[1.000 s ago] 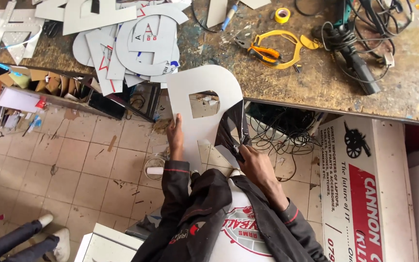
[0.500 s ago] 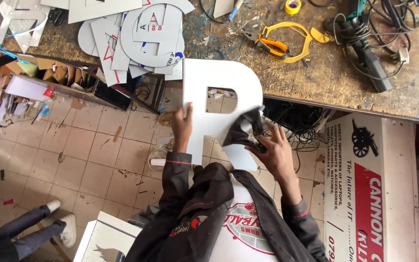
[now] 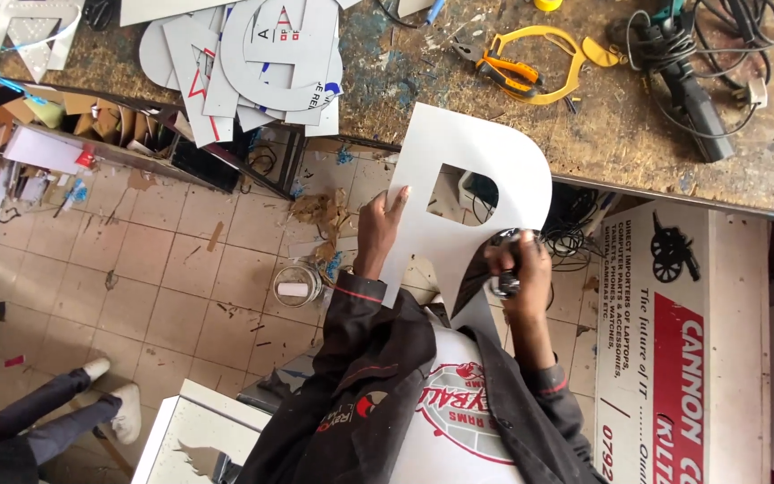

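We see a large white cut-out letter (image 3: 472, 193), flat and rigid, held up in the air between the workbench (image 3: 584, 134) edge and the person's chest. Its rounded top overlaps the bench's front edge, and its legs point down toward the person's white printed shirt. The left hand (image 3: 378, 224) grips the letter's straight outer edge, fingers lying flat against the face and the thumb hidden behind, so the letter sits just to the right of that hand. The right hand (image 3: 517, 269) is clenched around a small dark tool (image 3: 505, 285) pressed to the edge of the letter's slanting leg; we cannot tell what kind of tool it is.

Further out, a stack of grey cut-out shapes (image 3: 262, 58) lies on the bench to the upper left of the letter. To the upper right lie orange-handled pliers (image 3: 505, 72) inside a yellow loop, and a dark power tool (image 3: 692, 90) with tangled cables. Below the bench, a glass jar (image 3: 297, 285) stands on the tiled floor near the left elbow. A printed cardboard box (image 3: 674, 350) stands at the right. Another person's legs and white shoes (image 3: 114, 399) show at the lower left.
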